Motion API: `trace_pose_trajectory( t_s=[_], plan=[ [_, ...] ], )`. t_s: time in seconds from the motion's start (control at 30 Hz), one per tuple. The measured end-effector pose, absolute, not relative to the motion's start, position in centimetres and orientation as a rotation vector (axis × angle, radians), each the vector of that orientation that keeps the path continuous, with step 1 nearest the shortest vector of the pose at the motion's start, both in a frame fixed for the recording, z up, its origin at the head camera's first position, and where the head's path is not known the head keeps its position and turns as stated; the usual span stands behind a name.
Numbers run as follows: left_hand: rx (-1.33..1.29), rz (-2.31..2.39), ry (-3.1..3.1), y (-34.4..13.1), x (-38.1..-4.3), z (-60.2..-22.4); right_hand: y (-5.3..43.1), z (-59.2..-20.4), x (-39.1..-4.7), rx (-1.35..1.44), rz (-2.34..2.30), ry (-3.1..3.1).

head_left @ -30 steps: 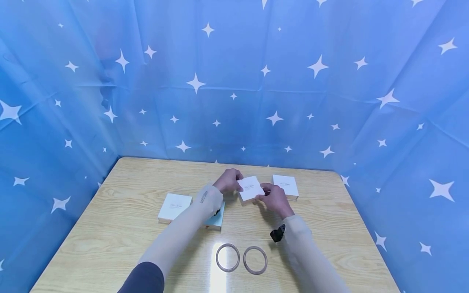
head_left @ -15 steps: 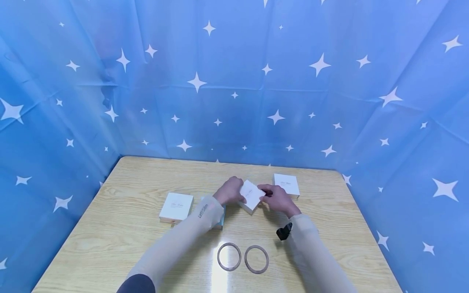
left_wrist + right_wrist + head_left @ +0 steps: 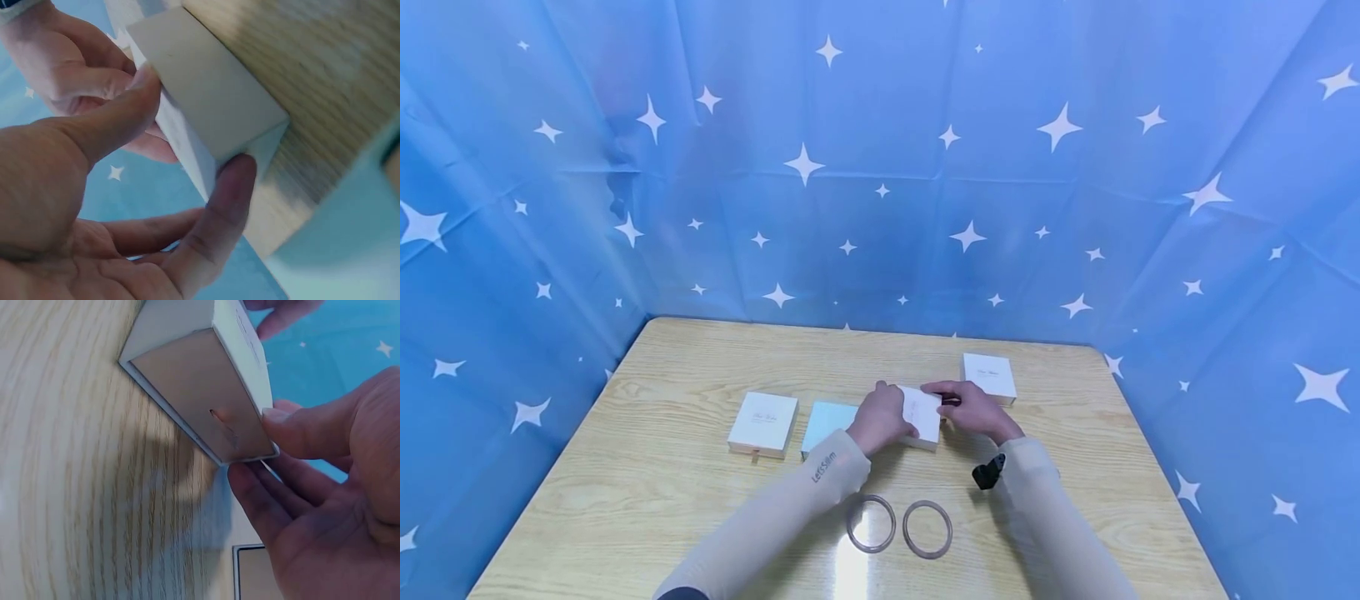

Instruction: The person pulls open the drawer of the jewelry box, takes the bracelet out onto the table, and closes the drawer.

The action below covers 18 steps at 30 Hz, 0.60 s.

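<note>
A white drawer-style gift box (image 3: pixel 925 408) with faint print on its lid is between my two hands over the middle of the table. My left hand (image 3: pixel 880 414) grips its left side, thumb on one face and a fingertip at a corner in the left wrist view. My right hand (image 3: pixel 973 408) pinches the box's right end, thumb at the lid edge and fingers at the lower corner. In the right wrist view the held box's tan end panel (image 3: pixel 200 394) shows a small ribbon tab. A light blue box (image 3: pixel 827 423) lies just left of my left hand, partly covered by it.
Another white box (image 3: pixel 763 421) with a ribbon tab lies at the left. A further white box (image 3: pixel 988 377) sits behind my right hand. Two clear rings, the left ring (image 3: pixel 871 550) and the right ring (image 3: pixel 927 556), lie near the front. A starry blue curtain (image 3: pixel 880 275) surrounds the wooden table.
The held white box has turned clockwise and come a little nearer, both hands keeping hold. My left hand has moved toward me and to the right, uncovering more of the light blue box.
</note>
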<state>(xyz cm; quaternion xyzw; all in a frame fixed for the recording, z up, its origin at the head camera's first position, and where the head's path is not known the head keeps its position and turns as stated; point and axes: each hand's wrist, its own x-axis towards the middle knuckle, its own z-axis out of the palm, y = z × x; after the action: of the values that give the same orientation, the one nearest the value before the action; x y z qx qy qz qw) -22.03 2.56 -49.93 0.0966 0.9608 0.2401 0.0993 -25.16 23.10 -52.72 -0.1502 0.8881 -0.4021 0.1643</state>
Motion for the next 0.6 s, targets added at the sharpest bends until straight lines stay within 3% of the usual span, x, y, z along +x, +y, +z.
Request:
trace_pose_trajectory(
  t_s=[0.6],
  plan=[
    [0.201,0.772,2.848,2.7,-20.4,-49.5,22.7,-52.5,-24.7,-0.41,-1.182,2.514]
  ],
)
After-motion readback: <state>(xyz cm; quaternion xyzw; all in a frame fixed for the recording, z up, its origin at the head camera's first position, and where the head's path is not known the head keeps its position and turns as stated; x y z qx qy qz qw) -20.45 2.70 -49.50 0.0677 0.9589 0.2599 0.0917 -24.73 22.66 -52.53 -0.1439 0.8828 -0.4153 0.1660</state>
